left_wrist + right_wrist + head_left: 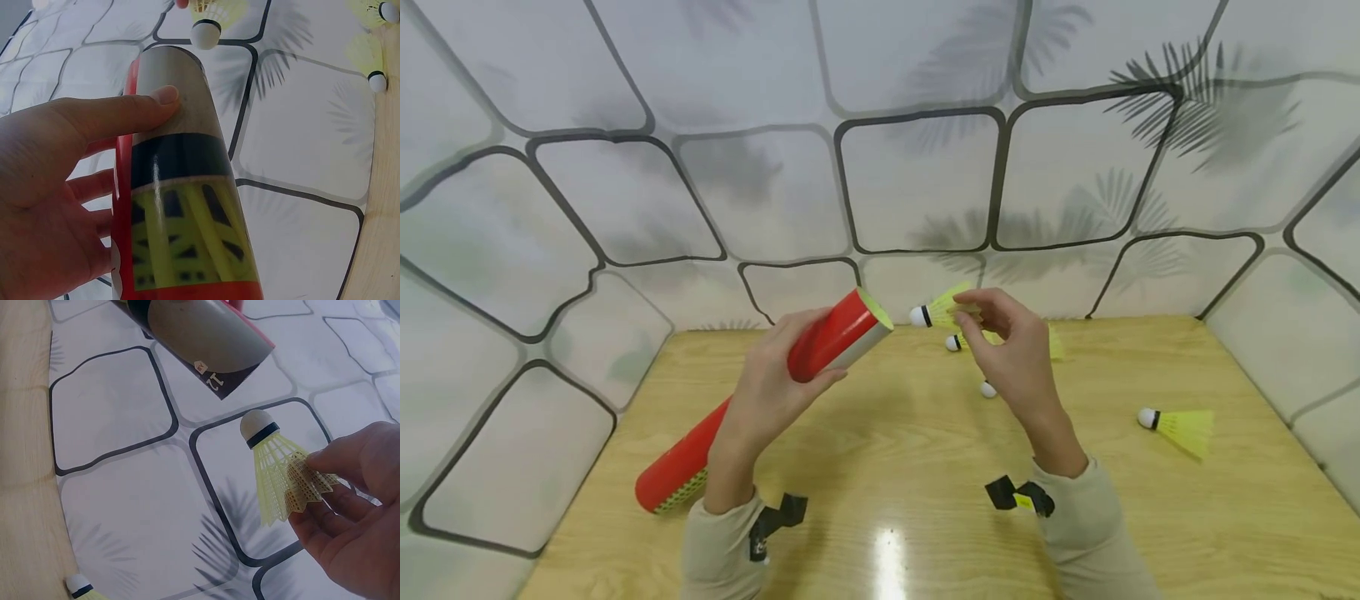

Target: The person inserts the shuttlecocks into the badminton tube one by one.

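In the head view my left hand (775,383) grips a red shuttlecock tube (831,337), tilted with its open end up toward the right. The left wrist view shows the thumb lying across the grey band of the tube (178,106) and the fingers round its far side. My right hand (1011,346) pinches a yellow shuttlecock (940,312) by its skirt. The white cork (257,427) of this shuttlecock points left toward the tube's mouth, a short gap away. Inside the tube is hidden.
A second red tube part (681,458) shows behind the left wrist, over the wooden table (880,450). One yellow shuttlecock (1180,425) lies at the right. Others, such as a shuttlecock (953,342), lie behind the right hand. A patterned backdrop (917,183) rises behind the table.
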`<state>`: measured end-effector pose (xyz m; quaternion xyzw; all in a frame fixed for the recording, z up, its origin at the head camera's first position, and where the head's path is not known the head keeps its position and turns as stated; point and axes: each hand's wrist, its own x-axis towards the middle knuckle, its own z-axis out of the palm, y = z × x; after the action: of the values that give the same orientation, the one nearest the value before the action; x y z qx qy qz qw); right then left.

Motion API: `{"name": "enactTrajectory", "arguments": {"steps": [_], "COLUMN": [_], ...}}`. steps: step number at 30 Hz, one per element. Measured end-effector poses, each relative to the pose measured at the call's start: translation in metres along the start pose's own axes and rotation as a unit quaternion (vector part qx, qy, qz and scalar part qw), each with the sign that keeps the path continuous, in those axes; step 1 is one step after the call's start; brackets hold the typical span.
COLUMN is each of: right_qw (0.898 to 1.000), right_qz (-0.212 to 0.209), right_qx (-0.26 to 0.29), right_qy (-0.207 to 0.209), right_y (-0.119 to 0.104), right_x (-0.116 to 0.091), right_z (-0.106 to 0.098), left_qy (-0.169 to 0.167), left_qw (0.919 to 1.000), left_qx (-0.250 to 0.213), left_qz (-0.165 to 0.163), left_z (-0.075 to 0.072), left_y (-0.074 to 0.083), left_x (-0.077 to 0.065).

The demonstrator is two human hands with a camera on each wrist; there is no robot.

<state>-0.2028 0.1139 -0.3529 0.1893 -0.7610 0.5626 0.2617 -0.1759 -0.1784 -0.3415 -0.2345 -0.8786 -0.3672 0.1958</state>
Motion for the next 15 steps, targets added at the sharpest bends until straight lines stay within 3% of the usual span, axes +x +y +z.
{"name": "enactTrajectory", "arguments": {"steps": [15], "right_qw": [0.999], "right_qz": [-0.031], "right_qx": [0.011], "right_qy": [0.023], "right_y": [-0.016], "right_x": [-0.003], "right_z": [-0.003], "left_qy": [-0.010], "left_qw": [0.9999], "left_qx": [-0.008], "left_qz": [0.011], "left_z": [0.003], "left_y": [0.006], "left_x": [0.002]}}
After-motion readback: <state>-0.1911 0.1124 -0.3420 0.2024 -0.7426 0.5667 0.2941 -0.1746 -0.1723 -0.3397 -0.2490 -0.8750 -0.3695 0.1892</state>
